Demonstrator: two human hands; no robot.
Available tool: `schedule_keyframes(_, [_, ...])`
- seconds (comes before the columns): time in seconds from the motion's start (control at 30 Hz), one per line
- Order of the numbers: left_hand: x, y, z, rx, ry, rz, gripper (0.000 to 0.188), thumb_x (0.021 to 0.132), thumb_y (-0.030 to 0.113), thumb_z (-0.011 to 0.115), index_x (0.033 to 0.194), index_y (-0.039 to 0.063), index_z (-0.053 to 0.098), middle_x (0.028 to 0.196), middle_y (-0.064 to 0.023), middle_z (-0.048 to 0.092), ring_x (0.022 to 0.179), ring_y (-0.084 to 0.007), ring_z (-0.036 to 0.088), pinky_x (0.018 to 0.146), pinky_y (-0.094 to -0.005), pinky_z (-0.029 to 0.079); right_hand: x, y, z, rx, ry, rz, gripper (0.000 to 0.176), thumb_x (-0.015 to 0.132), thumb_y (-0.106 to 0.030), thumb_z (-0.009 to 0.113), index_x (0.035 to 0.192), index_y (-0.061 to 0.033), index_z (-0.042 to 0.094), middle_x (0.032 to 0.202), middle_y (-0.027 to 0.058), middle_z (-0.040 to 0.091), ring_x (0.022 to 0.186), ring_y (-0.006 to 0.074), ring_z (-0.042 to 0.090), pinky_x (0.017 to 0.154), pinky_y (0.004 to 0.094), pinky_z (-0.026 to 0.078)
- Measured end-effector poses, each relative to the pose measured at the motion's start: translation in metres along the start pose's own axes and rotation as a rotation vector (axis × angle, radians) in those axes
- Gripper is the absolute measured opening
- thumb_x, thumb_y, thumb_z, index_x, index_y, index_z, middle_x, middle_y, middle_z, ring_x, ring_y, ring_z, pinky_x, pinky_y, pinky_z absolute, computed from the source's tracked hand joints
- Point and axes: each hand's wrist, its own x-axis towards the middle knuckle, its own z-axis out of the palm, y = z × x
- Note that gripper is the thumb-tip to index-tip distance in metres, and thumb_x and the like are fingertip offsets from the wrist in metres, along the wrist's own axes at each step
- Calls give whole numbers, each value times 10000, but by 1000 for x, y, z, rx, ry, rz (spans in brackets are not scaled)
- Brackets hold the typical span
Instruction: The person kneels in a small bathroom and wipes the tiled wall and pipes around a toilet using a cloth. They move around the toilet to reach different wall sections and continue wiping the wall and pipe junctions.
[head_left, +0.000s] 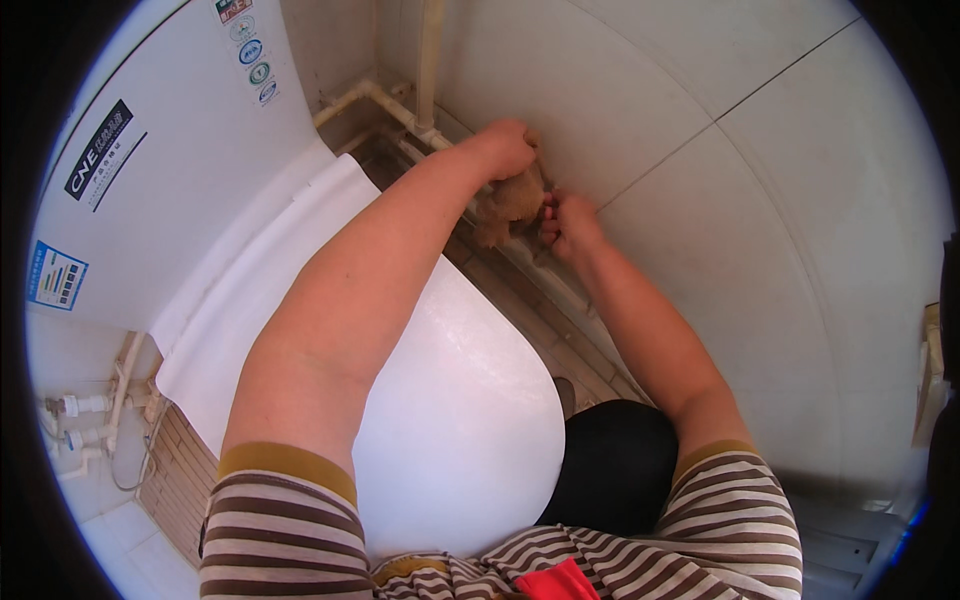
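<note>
A brown cloth (516, 201) hangs in folds around a low pipe (555, 283) that runs along the tiled wall. My left hand (512, 150) grips the upper part of the cloth, its fingers closed against the wall side. Close by, my right hand (576, 225) has curled fingers at the cloth's right edge, beside the pipe. Whether those fingers hold the cloth or the pipe is hidden. Both arms reach past a white toilet, the left one across its closed lid (465, 405).
The toilet tank (187, 150), bearing several stickers, rises at the left. A vertical pipe (429, 67) meets the low pipework in the corner. Valves and fittings (86, 420) sit at lower left. Narrow brown floor tiles (517, 292) show between toilet and wall. A grey plastic object (817, 540) stands lower right.
</note>
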Motion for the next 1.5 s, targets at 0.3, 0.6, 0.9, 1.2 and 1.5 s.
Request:
schedule_keyframes(0.3, [8,-9,5,-28,6,27,374,950,202,662,1282,29,669,1204,-201,722,1055,-331,708,832,-450,594,1,-7,-5,-14,-94,-20,278,1107,-346,435,1015,-128,580,714,-15,510,549,119,393,491,299,331])
schedule_keyframes(0.6, [-21,30,-2,-643,-248,27,409,1025,347,663,1292,38,677,1272,-136,694,1085,-273,683,859,-395,601,-75,5,3,-78,-276,-435,540,1117,-474,492,1503,-97,467,1471,99,537,1268,278,594,878,493,614])
schedule_keyframes(0.9, [-71,110,-23,-1190,-592,435,455,1068,362,627,1346,3,654,1294,-98,697,1141,-232,677,960,-403,558,-141,-43,-34,-324,250,-1477,475,1021,-39,621,1485,-33,519,1451,138,575,1327,265,572,1073,391,500])
schedule_keyframes(1.2, [-66,106,-25,-696,45,375,349,1028,206,605,1291,-8,686,1233,-121,697,1138,-227,659,1007,-364,512,-149,-80,-37,-1542,934,-1810,475,821,76,666,1289,-5,691,1494,154,580,1425,400,505,1161,530,422])
schedule_keyframes(1.5, [-36,79,-4,-424,604,378,435,937,6,475,1369,-45,499,1343,-300,488,1240,-443,502,1110,-470,428,-87,-132,47,-1751,503,-1949,480,910,-175,648,1370,-38,670,1528,152,559,1449,338,487,1242,513,340])
